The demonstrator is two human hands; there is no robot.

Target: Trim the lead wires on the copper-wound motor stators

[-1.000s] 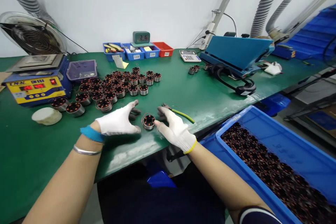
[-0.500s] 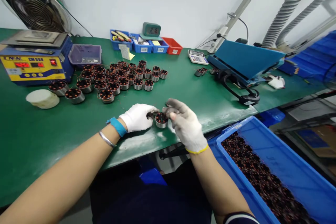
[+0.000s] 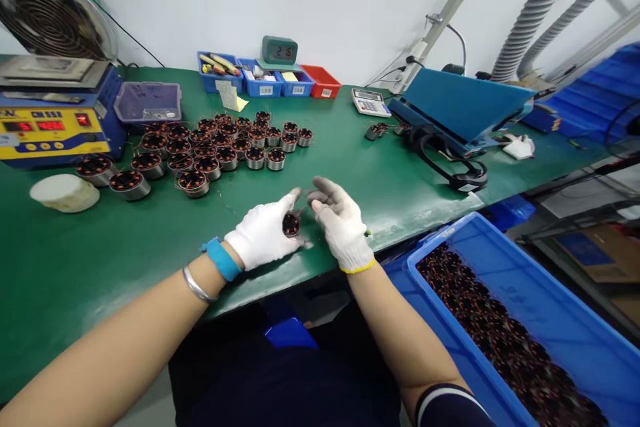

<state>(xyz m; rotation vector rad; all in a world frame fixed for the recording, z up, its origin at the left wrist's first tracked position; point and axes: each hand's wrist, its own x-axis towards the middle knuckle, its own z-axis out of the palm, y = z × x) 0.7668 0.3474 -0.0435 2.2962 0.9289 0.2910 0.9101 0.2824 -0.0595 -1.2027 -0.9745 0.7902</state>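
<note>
My left hand [image 3: 267,230], in a white glove with darkened fingertips, is wrapped round a small motor stator [image 3: 291,224]. Its black top with copper windings faces up between thumb and fingers; much of its metal side is hidden. Just to the right, my right hand [image 3: 341,223], gloved in white with a yellow cuff, has its fingers stretched out and apart from the stator. A small green bit [image 3: 368,232] shows at that hand's outer edge; I cannot make out what it is. Further back on the left stand several more stators [image 3: 210,147] in a cluster.
A green bench [image 3: 165,240] carries a yellow-blue soldering station [image 3: 55,130], a white round block [image 3: 65,193], a purple tray [image 3: 147,101], small bins [image 3: 263,87], a clock [image 3: 279,51], a calculator [image 3: 371,103] and a headset [image 3: 453,170]. A blue crate [image 3: 555,300] with many stators stands lower right.
My left hand has closed round the stator and shifted it slightly left. My right hand has drawn away from it, its fingers straightening. The camera view has shifted slightly.
</note>
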